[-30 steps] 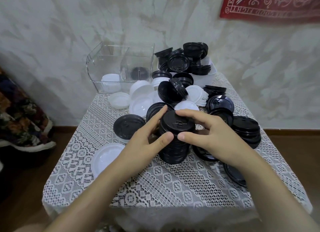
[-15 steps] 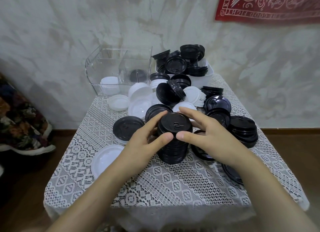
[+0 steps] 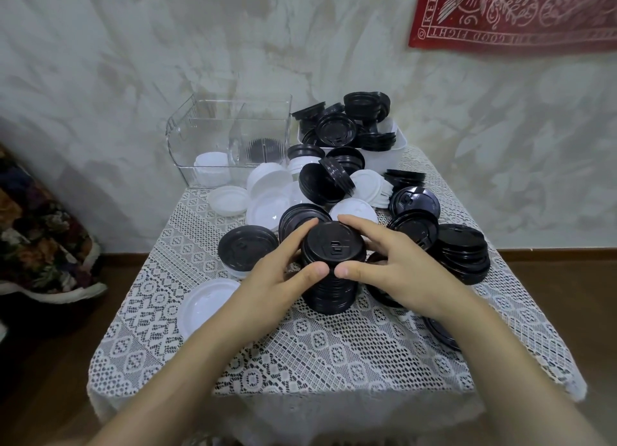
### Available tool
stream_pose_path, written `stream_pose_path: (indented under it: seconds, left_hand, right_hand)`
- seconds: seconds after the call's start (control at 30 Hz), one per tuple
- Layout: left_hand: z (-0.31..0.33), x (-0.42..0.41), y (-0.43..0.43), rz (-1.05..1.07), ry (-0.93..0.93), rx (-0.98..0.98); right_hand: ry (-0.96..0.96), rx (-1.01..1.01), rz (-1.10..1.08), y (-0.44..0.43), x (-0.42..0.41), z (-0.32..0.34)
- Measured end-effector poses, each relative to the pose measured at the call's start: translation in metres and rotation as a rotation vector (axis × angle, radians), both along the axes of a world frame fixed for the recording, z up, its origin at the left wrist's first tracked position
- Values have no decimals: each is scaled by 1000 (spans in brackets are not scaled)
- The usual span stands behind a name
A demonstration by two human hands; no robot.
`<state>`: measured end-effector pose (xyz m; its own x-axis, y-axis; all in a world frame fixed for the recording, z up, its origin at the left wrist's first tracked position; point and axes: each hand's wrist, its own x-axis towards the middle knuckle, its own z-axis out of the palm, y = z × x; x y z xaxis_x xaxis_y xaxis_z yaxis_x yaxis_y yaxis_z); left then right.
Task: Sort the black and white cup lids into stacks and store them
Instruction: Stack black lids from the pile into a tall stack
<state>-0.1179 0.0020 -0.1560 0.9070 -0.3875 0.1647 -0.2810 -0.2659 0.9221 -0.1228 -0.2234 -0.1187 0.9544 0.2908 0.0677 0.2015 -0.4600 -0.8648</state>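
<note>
Desk (image 3: 317, 352): covered with a white lace cloth, bare along its near edge.
Hands: the left hand (image 3: 270, 278) and right hand (image 3: 397, 272) both curl round the black stack, thumbs almost meeting on the near side and fingers wrapping the far side.
Black stack (image 3: 334, 245): a tall upright column of glossy black lids at mid-desk, with a small sip tab on the top lid.
White lid (image 3: 207, 302): lies flat alone, near left of the stack.
Short black pile (image 3: 464, 255): a lower, uneven stack just right of the right hand.
Loose lids (image 3: 320, 185): black and white ones mixed and tilted behind the hands.
Clear bin (image 3: 230, 112): far left, divided; white lids (image 3: 210, 165) stacked in the left compartment, dark lids (image 3: 263, 148) in the right one.
White tub (image 3: 387, 158): far right of the bin, heaped over its rim with black lids (image 3: 337, 128).
</note>
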Motion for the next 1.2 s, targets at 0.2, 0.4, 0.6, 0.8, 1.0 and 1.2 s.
stream_pose_path:
  seconds: [0.2, 0.4, 0.6, 0.8, 1.0, 1.2]
  left_hand:
    - [3, 1, 1, 6, 10, -33]
    - [6, 2, -2, 5, 23, -44]
    - [5, 7, -3, 25, -9, -33]
    - [6, 9, -5, 31, 3, -23]
    - [3, 14, -3, 27, 31, -10]
    - [0, 16, -2, 24, 22, -5]
  right_hand:
    - [36, 76, 10, -4, -1, 4]
    - [52, 84, 50, -8, 1, 6]
    - [156, 106, 138, -19, 19, 20]
    - [-15, 26, -115, -16, 79, 20]
    - [-466, -553, -412, -18, 168, 22]
    - [-367, -920, -463, -39, 225, 33]
